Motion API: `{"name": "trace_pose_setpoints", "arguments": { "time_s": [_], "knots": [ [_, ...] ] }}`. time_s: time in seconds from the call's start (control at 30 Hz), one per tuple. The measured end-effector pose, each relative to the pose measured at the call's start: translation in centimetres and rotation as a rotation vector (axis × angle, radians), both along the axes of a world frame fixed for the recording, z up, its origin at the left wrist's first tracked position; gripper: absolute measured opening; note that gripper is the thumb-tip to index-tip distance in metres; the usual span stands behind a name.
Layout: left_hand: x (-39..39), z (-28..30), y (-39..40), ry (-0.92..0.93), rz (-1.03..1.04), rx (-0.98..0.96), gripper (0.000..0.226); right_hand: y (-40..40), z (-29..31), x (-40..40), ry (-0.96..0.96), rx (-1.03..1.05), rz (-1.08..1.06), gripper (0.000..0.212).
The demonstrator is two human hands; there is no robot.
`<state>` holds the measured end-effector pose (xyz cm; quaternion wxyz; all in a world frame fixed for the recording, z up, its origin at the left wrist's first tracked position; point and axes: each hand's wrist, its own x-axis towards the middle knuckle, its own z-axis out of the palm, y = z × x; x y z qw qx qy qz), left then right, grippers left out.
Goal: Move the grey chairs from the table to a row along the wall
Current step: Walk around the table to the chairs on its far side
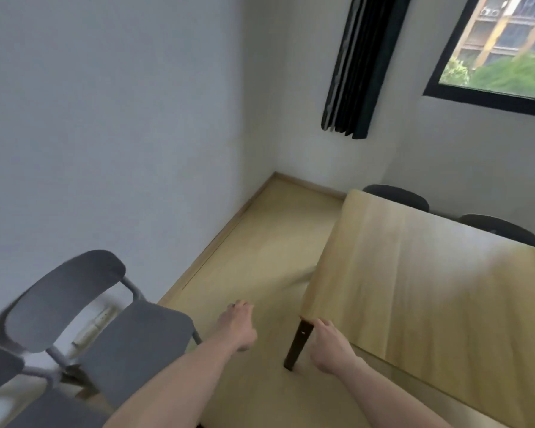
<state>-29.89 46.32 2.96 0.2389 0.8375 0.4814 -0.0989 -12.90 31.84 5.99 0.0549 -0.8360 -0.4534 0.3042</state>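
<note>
both hands free, left hand [238,325] loosely curled, right hand [329,350] slack by table [430,288] corner; next chairs [397,196] at 1 o'clock behind table, right nearer; placed chair [115,319] at 9

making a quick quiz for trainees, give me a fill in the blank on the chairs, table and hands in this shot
1. The grey chair on the left stands with its back to the ____.
2. Chair backs showing past the far edge of the wooden table: ____.
3. Both hands, left hand and right hand, hold ____.
4. The curtain hangs to the ____ of the window.

Missing words: wall; two; nothing; left
</note>
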Motion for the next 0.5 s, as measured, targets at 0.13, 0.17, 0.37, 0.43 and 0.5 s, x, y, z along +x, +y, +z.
{"name": "trace_pose_setpoints", "arguments": {
  "time_s": [0.13, 0.17, 0.37, 0.43, 0.5],
  "knots": [
    [7.8, 0.5, -9.5, -0.01, -0.096, 0.007, 0.067, -10.7, -0.3, 6.7, -0.056, -0.003, -0.069, 0.063],
    [10.4, 0.8, -12.9, -0.001, -0.15, 0.01, 0.065, -14.7, -0.2, 8.8, -0.066, -0.023, -0.109, 0.062],
    [17.3, 1.4, -21.1, 0.041, -0.328, 0.009, 0.065, -25.1, 0.3, 14.6, -0.082, -0.049, -0.228, 0.06],
    [19.6, 1.8, -23.7, 0.039, -0.372, 0.034, 0.066, -28.3, 0.6, 16.6, -0.074, -0.038, -0.272, 0.064],
    [21.5, 1.9, -25.2, 0.042, -0.408, 0.05, 0.067, -30.2, 1.1, 18.1, -0.068, -0.013, -0.311, 0.066]
  ]
}}
